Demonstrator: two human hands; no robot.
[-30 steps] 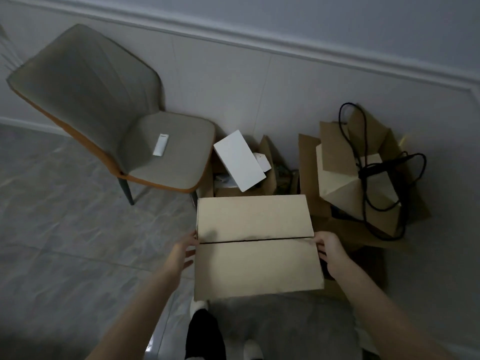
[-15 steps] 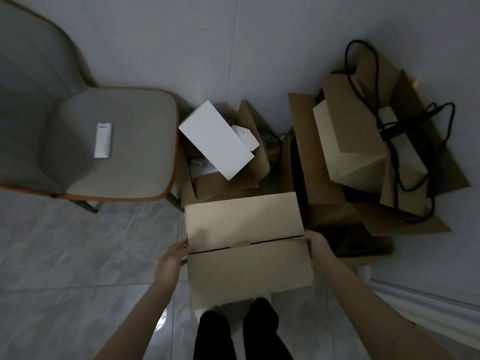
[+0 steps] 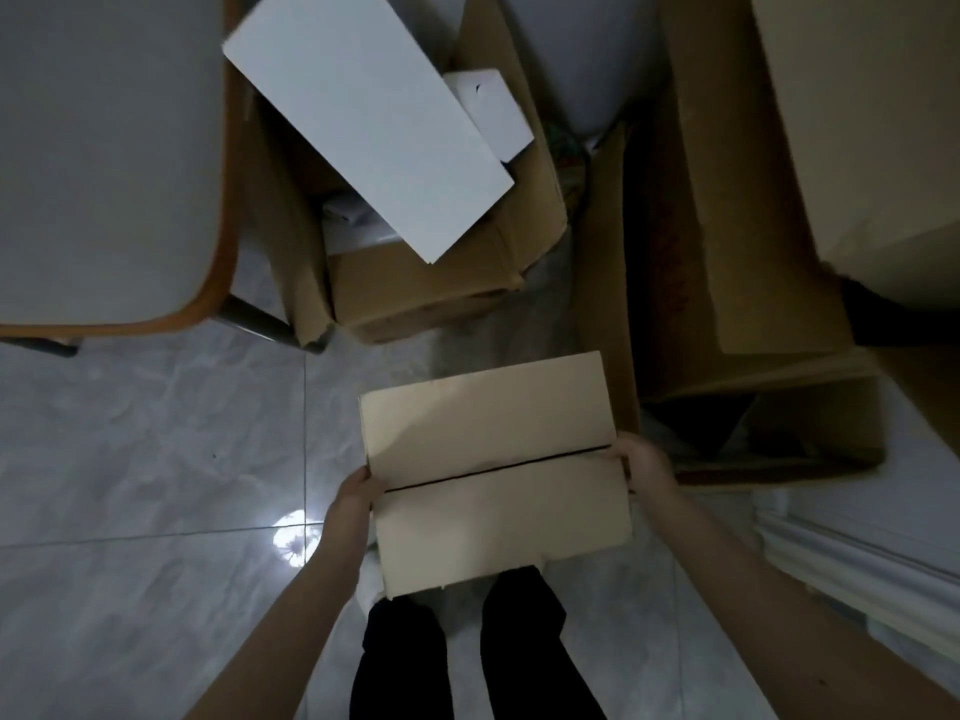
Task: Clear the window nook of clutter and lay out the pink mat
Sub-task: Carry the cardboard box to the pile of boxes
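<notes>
No text, label, brand, number or sign can be read anywhere. The closed tan cardboard box gripped at both ends is blank on top, as is the white rectangular box beyond it.

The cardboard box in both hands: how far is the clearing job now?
Done: nothing that the view can confirm. In hand: the left hand and right hand hold the closed cardboard box by its ends, above the floor. Left: no pink mat is visible; an open box with a white box stands beside the chair.
</notes>
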